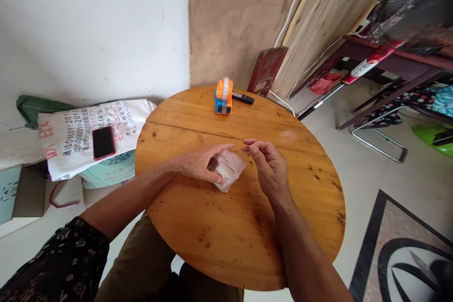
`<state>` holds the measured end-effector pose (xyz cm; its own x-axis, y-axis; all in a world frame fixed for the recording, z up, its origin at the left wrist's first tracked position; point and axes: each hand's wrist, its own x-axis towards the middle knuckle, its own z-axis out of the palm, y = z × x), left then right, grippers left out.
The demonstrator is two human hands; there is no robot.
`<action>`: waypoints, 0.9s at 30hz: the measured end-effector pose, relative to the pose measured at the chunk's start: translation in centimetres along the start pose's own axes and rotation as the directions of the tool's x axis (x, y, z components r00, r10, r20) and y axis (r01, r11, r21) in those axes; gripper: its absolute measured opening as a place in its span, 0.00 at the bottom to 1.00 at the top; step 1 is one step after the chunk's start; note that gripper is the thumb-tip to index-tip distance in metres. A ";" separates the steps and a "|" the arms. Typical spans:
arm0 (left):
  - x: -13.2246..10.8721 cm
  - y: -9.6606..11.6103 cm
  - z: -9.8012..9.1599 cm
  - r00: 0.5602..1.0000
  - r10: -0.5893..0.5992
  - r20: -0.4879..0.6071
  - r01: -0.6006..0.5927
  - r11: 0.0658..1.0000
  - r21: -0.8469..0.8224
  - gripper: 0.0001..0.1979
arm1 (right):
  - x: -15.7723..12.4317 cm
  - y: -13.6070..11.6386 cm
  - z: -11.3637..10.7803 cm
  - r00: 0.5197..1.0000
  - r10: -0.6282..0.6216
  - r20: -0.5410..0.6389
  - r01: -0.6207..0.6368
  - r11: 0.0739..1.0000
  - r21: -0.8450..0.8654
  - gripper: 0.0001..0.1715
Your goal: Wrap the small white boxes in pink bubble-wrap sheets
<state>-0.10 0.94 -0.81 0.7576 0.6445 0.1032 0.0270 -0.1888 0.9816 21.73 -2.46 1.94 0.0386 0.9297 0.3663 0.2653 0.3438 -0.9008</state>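
Observation:
On the round wooden table a small whitish box-like package, wrapped in what looks like translucent pinkish bubble wrap, stands a little left of centre. My left hand grips it from the left, thumb on the near side and fingers over the far side. Just right of the package, apart from it, my right hand is raised with thumb and curled fingers pinched together. Whatever those fingertips hold, if anything, is too small to make out. An orange and blue tape dispenser with clear tape sits near the table's far edge.
A slim black object lies beside the dispenser. Left of the table, a phone rests on a printed white sack. Behind the table is a dark red chair back; a desk stands at the right.

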 end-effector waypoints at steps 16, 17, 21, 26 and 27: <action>-0.1 1.3 -0.3 0.988 -0.060 0.143 0.050 0.996 0.069 0.42 | 2.5 3.2 -1.3 0.937 0.290 -0.193 -0.227 0.929 0.293 0.16; -0.1 1.4 -0.4 0.985 -0.083 0.151 0.071 0.994 0.083 0.38 | 2.6 3.4 -1.5 0.932 0.296 -0.210 -0.226 0.926 0.301 0.16; -0.1 1.9 -0.7 0.979 -0.112 0.170 0.111 0.994 0.016 0.27 | 2.9 3.9 -1.9 0.911 0.328 -0.251 -0.236 0.912 0.337 0.17; 0.2 1.6 -0.5 0.980 -0.188 0.070 0.190 0.981 -0.025 0.19 | 2.9 3.8 -1.8 0.914 0.346 -0.214 -0.260 0.901 0.347 0.18; 0.2 1.4 -0.4 0.977 -0.208 0.052 0.210 0.977 -0.038 0.18 | 2.9 3.7 -1.8 0.913 0.357 -0.198 -0.278 0.898 0.340 0.18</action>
<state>-0.17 1.12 0.70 0.7682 0.6304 -0.1116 0.1606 -0.0210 0.9868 24.59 1.31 0.12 0.3207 0.9454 0.0585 -0.1004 0.0954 -0.9904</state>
